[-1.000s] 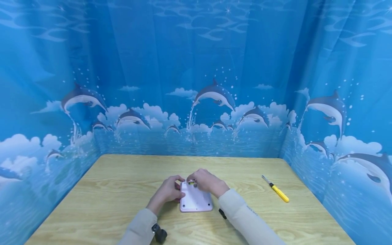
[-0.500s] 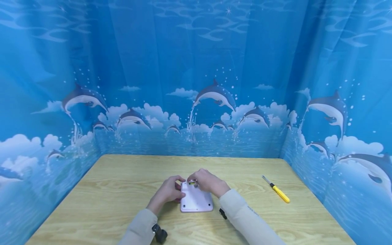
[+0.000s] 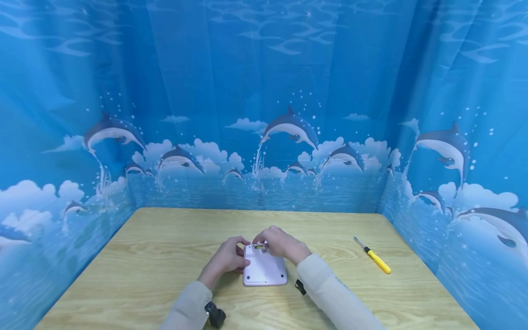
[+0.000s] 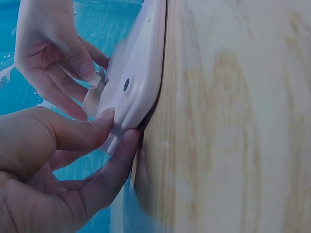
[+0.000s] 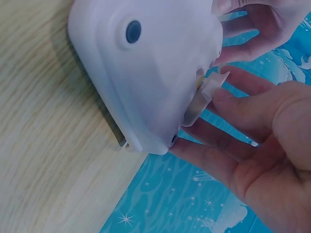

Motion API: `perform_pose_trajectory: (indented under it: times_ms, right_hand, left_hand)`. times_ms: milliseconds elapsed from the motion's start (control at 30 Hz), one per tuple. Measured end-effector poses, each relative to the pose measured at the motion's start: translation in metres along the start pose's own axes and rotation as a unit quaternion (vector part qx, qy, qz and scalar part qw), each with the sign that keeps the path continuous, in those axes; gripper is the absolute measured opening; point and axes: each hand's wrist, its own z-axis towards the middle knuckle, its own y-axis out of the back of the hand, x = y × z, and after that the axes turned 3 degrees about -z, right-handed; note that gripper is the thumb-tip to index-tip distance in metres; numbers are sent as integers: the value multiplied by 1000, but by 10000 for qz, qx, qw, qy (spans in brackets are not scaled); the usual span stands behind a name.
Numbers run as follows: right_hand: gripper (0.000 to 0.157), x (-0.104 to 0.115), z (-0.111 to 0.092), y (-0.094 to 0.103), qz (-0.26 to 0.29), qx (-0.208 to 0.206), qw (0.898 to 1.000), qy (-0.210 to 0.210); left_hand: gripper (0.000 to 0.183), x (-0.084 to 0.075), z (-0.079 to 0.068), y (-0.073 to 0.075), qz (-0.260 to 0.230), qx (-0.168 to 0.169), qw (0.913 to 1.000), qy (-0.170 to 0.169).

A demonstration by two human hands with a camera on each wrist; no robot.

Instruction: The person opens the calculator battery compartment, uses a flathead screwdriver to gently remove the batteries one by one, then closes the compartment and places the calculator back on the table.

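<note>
A pale pink, flat, calculator-like device (image 3: 264, 269) lies on the table with its back and dark round feet facing up. My left hand (image 3: 224, 257) grips its left edge near the far corner, thumb on top and fingers beneath in the left wrist view. My right hand (image 3: 280, 243) is at the far end, pinching a small white battery cover (image 5: 205, 97) between thumb and index finger. That cover stands tilted out from the device's back. A yellow-green battery (image 3: 258, 246) shows in the opening beside it; most of the compartment is hidden by my fingers.
A screwdriver (image 3: 377, 261) with a yellow handle lies to the right, its metal tip pointing away. The wood-grain table (image 3: 173, 266) ends at a blue dolphin-print curtain (image 3: 264, 192) at the back and on both sides.
</note>
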Motion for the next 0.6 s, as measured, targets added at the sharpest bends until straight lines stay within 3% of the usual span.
perform_pose_trajectory:
  times_ms: [600]
  right_hand:
    - [40,1,0,-1,15,-60,10000,65]
  left_hand:
    - [49,-7,-2,2,412,15,9991,-112]
